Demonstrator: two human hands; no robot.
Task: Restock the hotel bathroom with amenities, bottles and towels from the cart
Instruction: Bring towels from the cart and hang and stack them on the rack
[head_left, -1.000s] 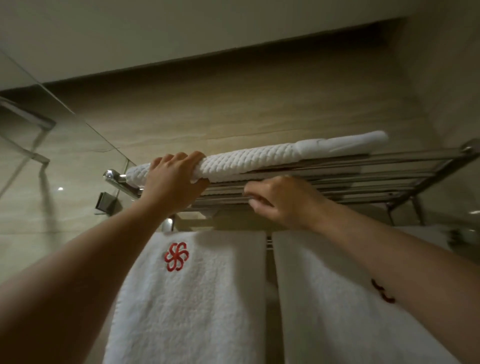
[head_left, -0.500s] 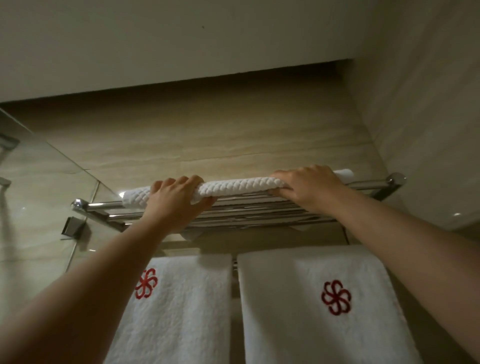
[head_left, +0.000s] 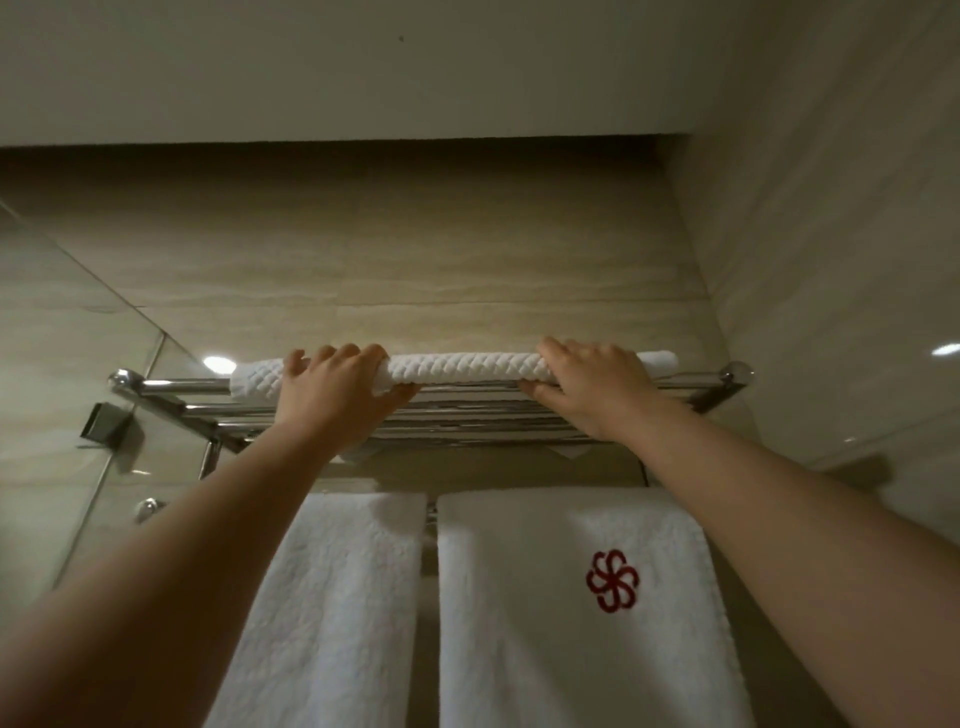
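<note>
1. My left hand (head_left: 332, 389) grips the folded textured white towel (head_left: 467, 366), fingers curled over its top and thumb tucked beneath. My right hand (head_left: 592, 384) grips it the same way nearer the other end.
2. The towel lies lengthwise along the front edge of the chrome towel rack (head_left: 171, 384), on the top shelf, with a short end poking out past each hand.
3. It sits right at the front bar, so I judge that if I let go before pushing it back, it could roll forward and drop.
4. If one hand pushes harder than the other, the fold may skew or open, and I would have to refold it.
5. Both forearms reach up just in front of the two hanging towels, the left hanging towel (head_left: 337, 597) and the right hanging towel (head_left: 545, 649) with its red flower emblem (head_left: 613, 581). Dragging my arms down carelessly could pull them crooked.
6. The glass shower panel (head_left: 62, 415) stands beside the rack's left end, and a wide left elbow could knock it.
</note>
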